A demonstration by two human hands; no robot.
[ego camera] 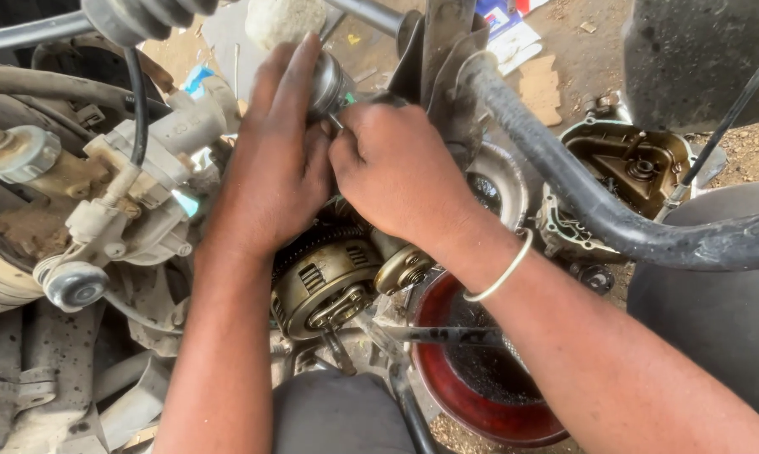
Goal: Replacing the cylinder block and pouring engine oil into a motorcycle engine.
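My left hand [272,164] is wrapped over a grey metal cylinder [329,82] at the top of an open motorcycle engine. My right hand [396,172], with a metal bangle [504,271] on its wrist, is closed right beside it, pinching a small thin tool or part against the cylinder; what it grips is mostly hidden by the fingers. Below both hands lies the exposed clutch assembly [322,282] with its toothed gear ring and greasy brass-coloured plate.
A red bowl [446,382] of dark oil sits under the engine. A removed engine cover [627,172] lies on the dirt at the right. A thick black frame tube [581,197] crosses above my right arm. A carburettor [135,181] and hoses crowd the left side.
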